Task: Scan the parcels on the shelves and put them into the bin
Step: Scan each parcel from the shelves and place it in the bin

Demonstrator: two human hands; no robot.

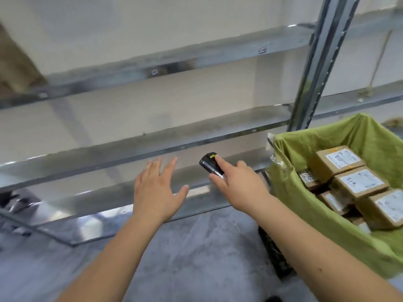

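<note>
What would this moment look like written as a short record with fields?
left hand: open, fingers spread, reaching toward the lower shelf, holding nothing
right hand: grips a black scanner, forefinger on its yellow button
bin: green-lined, at the right, holds several brown parcels with white labels
shelves in view: metal, no parcels visible

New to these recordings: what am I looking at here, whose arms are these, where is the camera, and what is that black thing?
There is no robot here. A person wears a camera on the head, so this one picture looks forward and down along their bare arms. The left hand is open and holds nothing, reaching toward the metal shelves. The right hand grips a black handheld scanner, with one finger on its yellow button. On the right is a bin with a green liner, holding brown cardboard parcels with white labels. The shelf boards in view show no parcels.
</note>
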